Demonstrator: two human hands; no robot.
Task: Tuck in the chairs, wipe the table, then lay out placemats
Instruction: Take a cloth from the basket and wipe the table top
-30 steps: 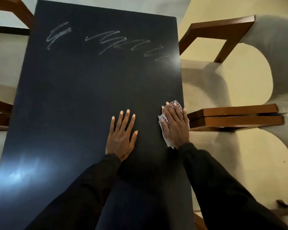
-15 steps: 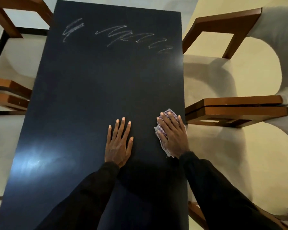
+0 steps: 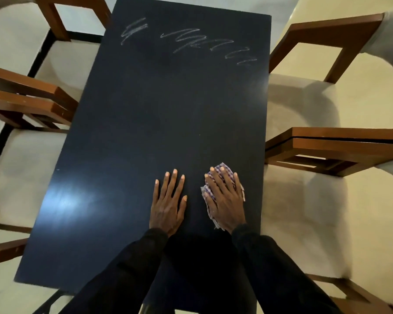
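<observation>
The right hand (image 3: 225,200) is pressing flat on a checked cloth (image 3: 222,172), fingers spread over it rather than curled around it — the cloth is lying pinned between palm and the dark table (image 3: 145,121), its edges showing past the fingertips and along both sides of the hand. The left hand (image 3: 168,203) is lying just beside it, on the thumb side, palm down and fingers splayed wide on the bare tabletop, holding nothing. Both arms are wearing black sleeves (image 3: 270,268).

Well beyond the fingertips of both hands, near the table's far end, white chalk scribbles (image 3: 191,39) are running across the surface. Out past the right hand's little finger, two cream-cushioned chairs with wooden arms (image 3: 334,146) are standing tucked against the table's edge; away to the other side of the left hand, two more chairs (image 3: 32,98) are sitting along the opposite edge — their seats are partly under the tabletop.
</observation>
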